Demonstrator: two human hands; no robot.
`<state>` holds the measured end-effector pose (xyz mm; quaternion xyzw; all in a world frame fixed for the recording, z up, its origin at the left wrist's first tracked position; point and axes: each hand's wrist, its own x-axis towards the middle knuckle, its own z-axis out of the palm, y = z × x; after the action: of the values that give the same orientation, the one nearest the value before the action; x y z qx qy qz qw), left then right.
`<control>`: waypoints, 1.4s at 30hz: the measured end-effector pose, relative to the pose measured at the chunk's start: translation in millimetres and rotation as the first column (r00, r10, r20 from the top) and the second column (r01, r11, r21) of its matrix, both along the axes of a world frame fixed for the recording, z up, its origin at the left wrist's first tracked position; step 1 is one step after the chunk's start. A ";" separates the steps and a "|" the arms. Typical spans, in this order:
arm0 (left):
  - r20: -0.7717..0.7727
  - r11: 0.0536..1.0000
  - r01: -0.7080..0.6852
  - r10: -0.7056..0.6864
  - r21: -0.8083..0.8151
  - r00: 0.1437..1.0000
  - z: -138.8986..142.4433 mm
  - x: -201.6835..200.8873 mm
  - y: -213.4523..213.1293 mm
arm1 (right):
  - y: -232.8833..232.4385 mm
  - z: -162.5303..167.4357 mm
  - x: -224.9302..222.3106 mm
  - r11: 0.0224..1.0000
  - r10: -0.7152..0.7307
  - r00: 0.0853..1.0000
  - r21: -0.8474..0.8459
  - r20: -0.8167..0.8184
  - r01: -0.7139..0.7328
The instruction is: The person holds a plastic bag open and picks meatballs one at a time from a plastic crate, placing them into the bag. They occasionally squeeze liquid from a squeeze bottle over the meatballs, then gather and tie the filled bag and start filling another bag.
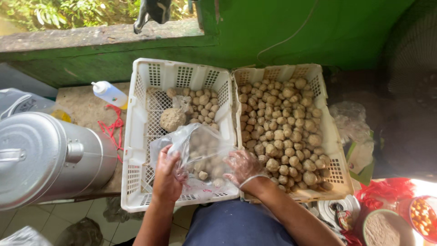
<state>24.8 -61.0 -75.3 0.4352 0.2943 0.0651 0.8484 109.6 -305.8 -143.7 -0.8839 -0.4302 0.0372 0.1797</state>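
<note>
Fingers of left hand [167, 175] and gloved right hand [243, 166] grip plastic bag [198, 150] of meatballs.

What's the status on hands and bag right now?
Left hand bare, gripping clear plastic bag open. Right hand, gloved, at bag mouth beside meatballs. Nothing blocking.
</note>
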 end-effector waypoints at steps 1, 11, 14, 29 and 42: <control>-0.023 0.999 0.031 -0.031 0.014 0.999 -6.8 0.4 -2.7 | -9.6 -2.9 -2.7 0.999 -0.006 0.999 0.031 -0.047 0.007; 0.123 0.963 0.204 -0.184 -0.175 0.975 -32.8 -19.8 -18.5 | -84.3 30.2 72.9 0.681 -0.696 0.698 -0.465 -0.169 0.566; 0.126 0.968 0.190 -0.170 -0.164 0.977 -28.4 -24.3 -20.8 | -71.2 35.5 101.2 0.918 -0.346 0.937 -0.194 0.036 0.347; 0.022 0.982 0.091 -0.089 -0.163 0.996 -27.2 -27.6 -25.6 | -47.7 41.6 116.9 0.862 -0.389 0.535 -0.090 -0.750 0.500; 0.040 0.979 0.031 -0.023 -0.200 0.999 4.7 -7.4 -9.9 | 44.2 49.3 12.3 0.951 0.021 0.952 -0.287 -0.304 -0.112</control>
<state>17.4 -70.9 -70.7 0.3503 0.2776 0.0318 0.8940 121.8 -261.7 -94.5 -0.8700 -0.4174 0.2407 0.1045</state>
